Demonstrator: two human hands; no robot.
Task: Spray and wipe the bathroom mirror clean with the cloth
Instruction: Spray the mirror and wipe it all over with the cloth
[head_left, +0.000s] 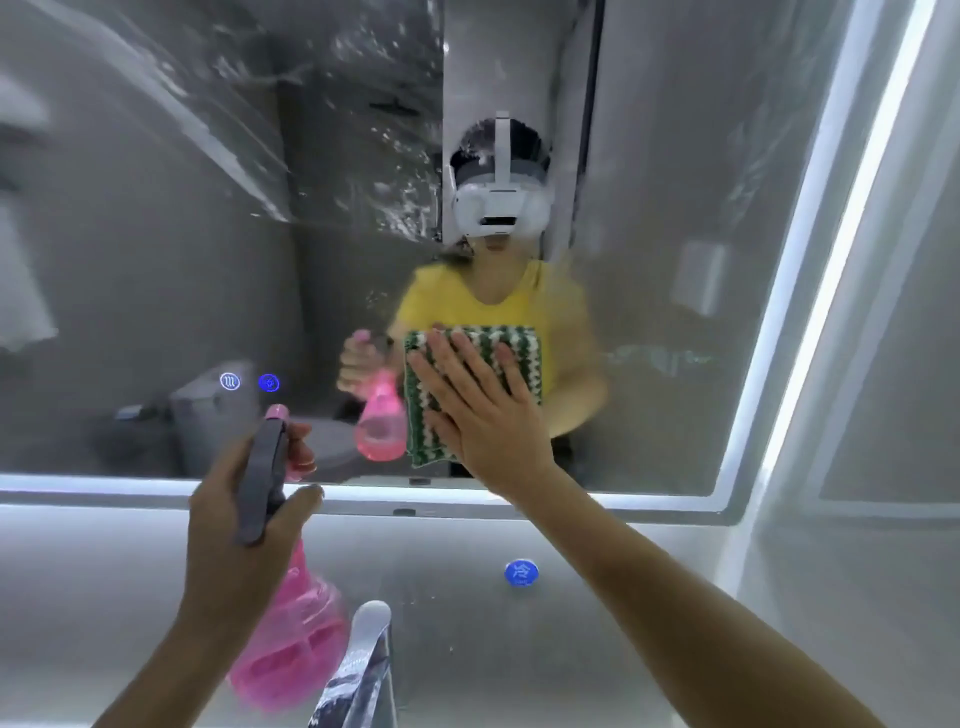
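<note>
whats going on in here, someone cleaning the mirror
Yes. A person stands at the lit bathroom mirror. Their right hand presses a green-and-white cloth flat against the lower part of the glass. Their left hand holds a pink spray bottle by its grey trigger head, nozzle towards the mirror, above the chrome faucet. Streaks and droplets show on the upper part of the glass, so wiping isn't finished.
</note>
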